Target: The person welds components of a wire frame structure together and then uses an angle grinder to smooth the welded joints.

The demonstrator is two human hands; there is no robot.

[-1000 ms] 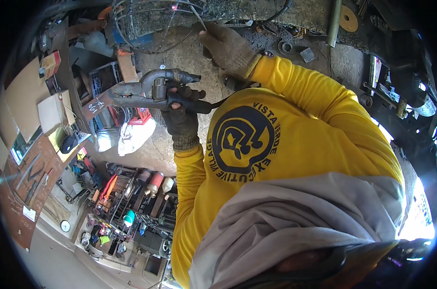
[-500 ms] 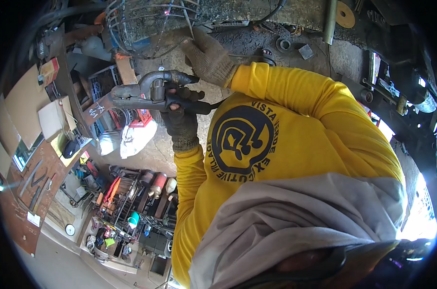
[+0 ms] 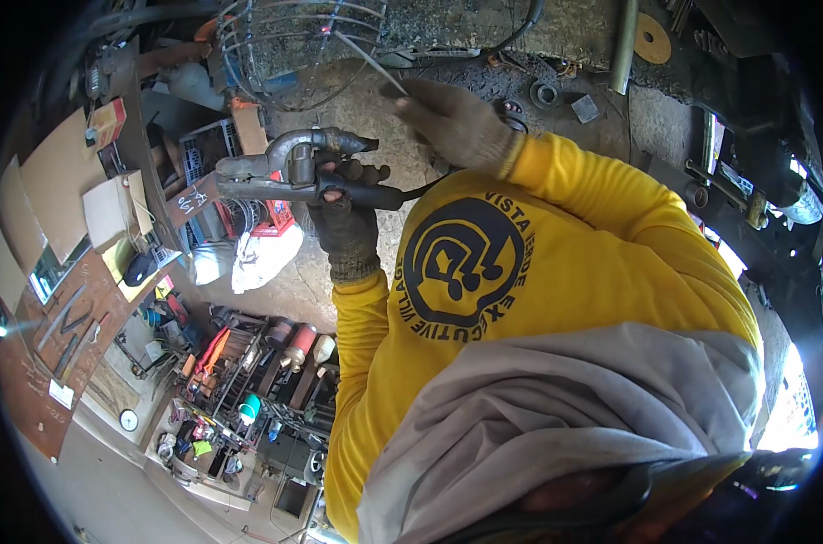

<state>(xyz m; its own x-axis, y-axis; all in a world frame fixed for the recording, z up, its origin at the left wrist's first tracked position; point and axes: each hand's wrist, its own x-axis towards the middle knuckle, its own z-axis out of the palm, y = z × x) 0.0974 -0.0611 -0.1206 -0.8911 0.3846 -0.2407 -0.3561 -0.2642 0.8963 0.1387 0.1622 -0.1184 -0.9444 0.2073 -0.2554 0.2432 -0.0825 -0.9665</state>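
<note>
My left hand, in a dark glove, is closed round the handle of a metal welding electrode holder. The holder's jaws point left, its curved lever rises over my fingers, and a black cable leaves the handle's right end. In my gloved right hand, above and right of the holder, a thin welding rod is pinched and slants up to the left. The rod's tip is beside a small glowing pink spot on a round wire frame; whether they touch I cannot tell. The holder's jaws look bare.
A metal pipe, a tan disc, a metal ring and a small square block lie at the far right. Cardboard boxes are at left, near a brown board. Cluttered shelving is lower left.
My right hand has moved right, away from the wire frame and electrode holder, drawing the rod along. More of the rod shows now. The left hand keeps its hold on the electrode holder.
</note>
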